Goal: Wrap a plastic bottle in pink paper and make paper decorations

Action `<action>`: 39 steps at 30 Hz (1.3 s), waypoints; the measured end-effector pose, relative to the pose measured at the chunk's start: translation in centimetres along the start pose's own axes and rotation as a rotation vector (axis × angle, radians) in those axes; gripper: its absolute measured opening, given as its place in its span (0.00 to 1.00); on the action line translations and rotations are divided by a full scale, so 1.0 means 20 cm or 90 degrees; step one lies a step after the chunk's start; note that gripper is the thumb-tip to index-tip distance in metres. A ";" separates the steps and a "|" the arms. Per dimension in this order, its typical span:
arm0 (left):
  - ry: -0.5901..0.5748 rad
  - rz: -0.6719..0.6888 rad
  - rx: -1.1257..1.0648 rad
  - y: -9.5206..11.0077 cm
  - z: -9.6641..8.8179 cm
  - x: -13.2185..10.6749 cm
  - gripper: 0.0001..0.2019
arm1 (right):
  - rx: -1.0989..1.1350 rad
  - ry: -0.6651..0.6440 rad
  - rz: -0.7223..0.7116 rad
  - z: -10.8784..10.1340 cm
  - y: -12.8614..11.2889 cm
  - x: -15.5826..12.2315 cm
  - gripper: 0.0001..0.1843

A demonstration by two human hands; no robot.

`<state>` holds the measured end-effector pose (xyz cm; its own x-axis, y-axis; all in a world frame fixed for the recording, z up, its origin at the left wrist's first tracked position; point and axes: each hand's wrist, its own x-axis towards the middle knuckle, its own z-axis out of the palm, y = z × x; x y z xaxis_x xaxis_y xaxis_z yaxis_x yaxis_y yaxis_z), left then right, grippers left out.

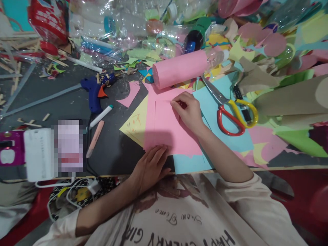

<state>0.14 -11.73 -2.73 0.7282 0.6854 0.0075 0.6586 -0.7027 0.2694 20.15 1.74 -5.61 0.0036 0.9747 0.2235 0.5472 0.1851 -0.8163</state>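
Observation:
A pink paper sheet [166, 126] lies on the dark table in front of me. My left hand [151, 167] rests flat on its near edge, fingers stretched out, pinning it down. My right hand [188, 111] sits on the sheet's far right part with fingers curled in a pinch; what is in them is too small to make out. A thin line runs across the pink sheet near that hand. A pink-wrapped plastic bottle [183, 68] lies on its side just beyond the sheet.
Scissors with red and yellow handles [230, 109] lie on light blue paper [225, 136] to the right. A blue glue gun [96, 90], a marker [101, 116] and a white device [38, 153] lie left. Coloured paper scraps and clear bottles crowd the back.

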 end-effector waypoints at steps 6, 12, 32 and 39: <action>0.008 0.017 0.045 0.01 -0.02 0.04 0.21 | -0.004 -0.008 0.008 0.00 0.00 0.00 0.10; 0.012 0.055 0.016 -0.05 -0.02 0.05 0.19 | 0.008 0.001 -0.003 0.00 0.00 0.00 0.09; 0.019 0.088 0.061 -0.24 0.06 0.42 0.26 | -0.211 0.002 -0.112 -0.04 -0.03 0.05 0.08; 0.000 0.082 0.060 -0.22 0.05 0.40 0.27 | -0.374 0.071 -0.015 -0.56 -0.01 -0.04 0.08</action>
<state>3.33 -3.29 -4.90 0.8079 0.5883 0.0356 0.5745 -0.7996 0.1747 29.33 -0.56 0.27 0.0560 0.9463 0.3184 0.9195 0.0754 -0.3857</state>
